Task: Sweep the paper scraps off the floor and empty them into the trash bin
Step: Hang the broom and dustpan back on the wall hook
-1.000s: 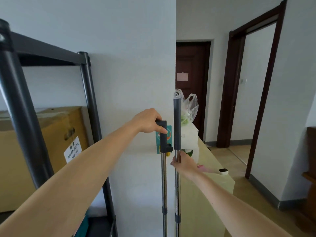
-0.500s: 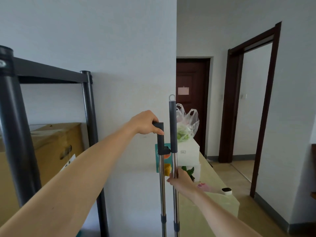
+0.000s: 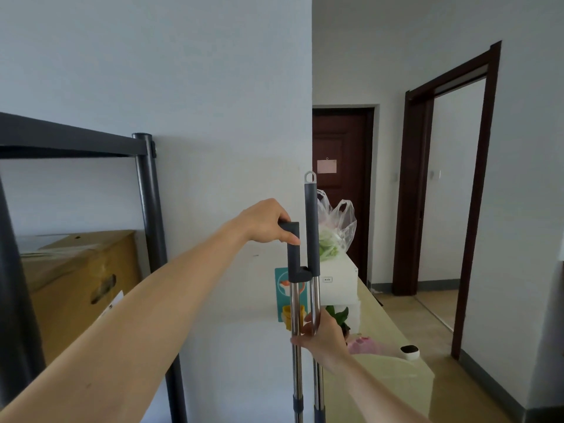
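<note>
Most of the upper left of the frame is filled by a smooth white painted wall (image 3: 213, 102), against which one dark grey metal shelf rack with round posts (image 3: 149, 193) and one brown cardboard box (image 3: 79, 279) are seen at the left edge. Two upright poles with shiny chrome shafts are held side by side at the centre. The shorter pole with an angled dark grey plastic grip (image 3: 293, 254) is clasped at its top by the left hand (image 3: 265, 222), fingers curled over the grip. The taller pole with a straight grey sleeve and pale hanging loop (image 3: 312, 227) is gripped lower, on its chrome shaft, by the right hand (image 3: 323, 337). Their lower ends are cut off by the bottom edge. Behind them, one crinkled clear plastic bag (image 3: 338, 233) is seen resting on a white box (image 3: 338, 282). Two dark brown wooden doorways are seen at the right.
</note>
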{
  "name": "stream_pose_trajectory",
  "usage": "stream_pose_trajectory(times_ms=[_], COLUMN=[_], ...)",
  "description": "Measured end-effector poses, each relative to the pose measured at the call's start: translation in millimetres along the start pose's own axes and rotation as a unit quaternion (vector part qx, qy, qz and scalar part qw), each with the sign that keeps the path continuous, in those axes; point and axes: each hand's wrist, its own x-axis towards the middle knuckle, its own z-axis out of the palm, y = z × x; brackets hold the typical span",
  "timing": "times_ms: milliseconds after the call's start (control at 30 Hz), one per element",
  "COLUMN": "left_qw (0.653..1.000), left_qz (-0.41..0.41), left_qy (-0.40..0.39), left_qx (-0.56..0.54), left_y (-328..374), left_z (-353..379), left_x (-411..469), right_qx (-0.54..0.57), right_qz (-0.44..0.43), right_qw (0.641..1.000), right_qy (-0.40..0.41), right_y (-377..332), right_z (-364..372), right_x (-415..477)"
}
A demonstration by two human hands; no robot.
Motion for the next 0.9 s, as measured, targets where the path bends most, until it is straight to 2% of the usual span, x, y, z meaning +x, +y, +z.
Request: stream_pose_trajectory(times_ms=[533,900], left_qw=[1.000,1.000], left_qz=[0.008,0.016], left_qy=[0.001,-0.017], left_qx=[0.003,-0.003], left_y=[-6,-11], left_z=[6,14], left_x=[-3,2], right_qx=[-0.030,-0.025], right_qz=[-0.046,-0.039], right_qw=[0.998,0.998], right_qy=[-0.028,-0.053], right_y=[15,23], right_z=[5,7], right_x=[13,19])
